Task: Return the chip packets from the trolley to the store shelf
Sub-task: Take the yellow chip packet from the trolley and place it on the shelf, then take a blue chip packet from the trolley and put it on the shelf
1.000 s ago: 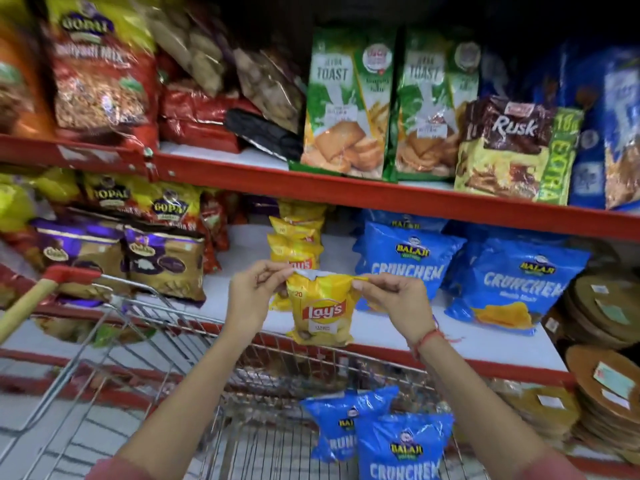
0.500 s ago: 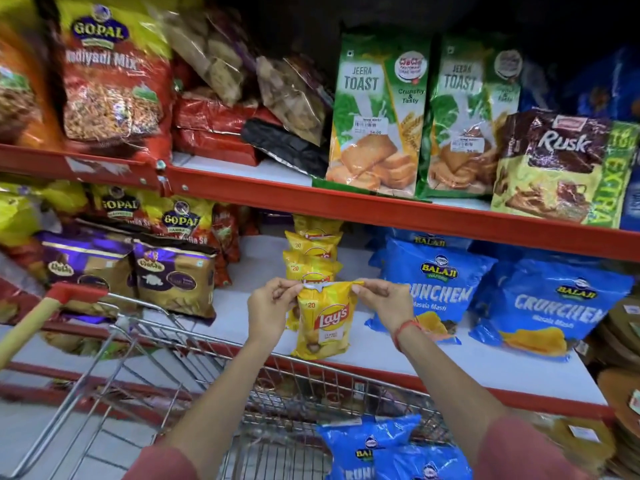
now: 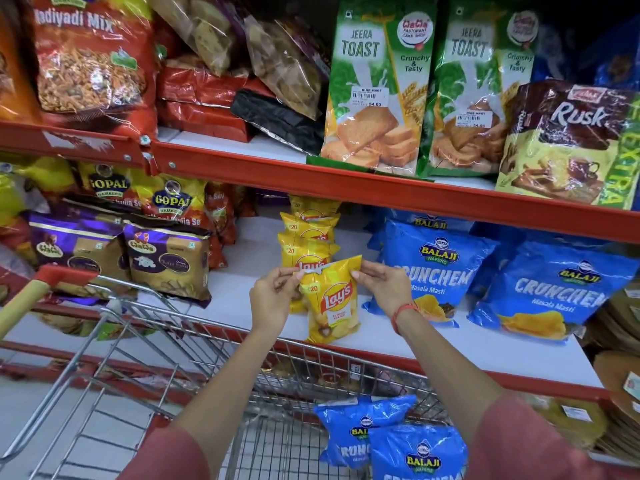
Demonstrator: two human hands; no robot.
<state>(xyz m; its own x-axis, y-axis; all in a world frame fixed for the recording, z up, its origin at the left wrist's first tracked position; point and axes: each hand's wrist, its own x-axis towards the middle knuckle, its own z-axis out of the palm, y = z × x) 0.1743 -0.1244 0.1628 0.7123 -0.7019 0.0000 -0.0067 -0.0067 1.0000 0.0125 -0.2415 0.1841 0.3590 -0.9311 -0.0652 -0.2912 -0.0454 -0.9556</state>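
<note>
The small yellow foil Lay's chip packet (image 3: 331,299) hangs upright in front of the white middle shelf board with the red front lip (image 3: 242,299), its long axis running from 12 to 6 o'clock. The left hand (image 3: 273,299) pinches its top seam at the 10 o'clock corner, and the right hand (image 3: 382,284) pinches the 2 o'clock corner; both sets of fingers are closed on the seam, so the bag dangles below the grip. Its bottom edge appears to sit at, or just above, the shelf's front edge; contact cannot be told.

The row of matching yellow Lay's packets (image 3: 310,237) stands directly behind, toward 12 o'clock, the nearest just beside the held one. The coming move likely turns on this: the slot lies straight back from the grip, so both hands, about equally near, would push toward 12 o'clock and keep the bag vertical.

Two blue Balaji Crunchem packets (image 3: 391,441) remain in the wire trolley (image 3: 145,348) at 6 o'clock.
</note>
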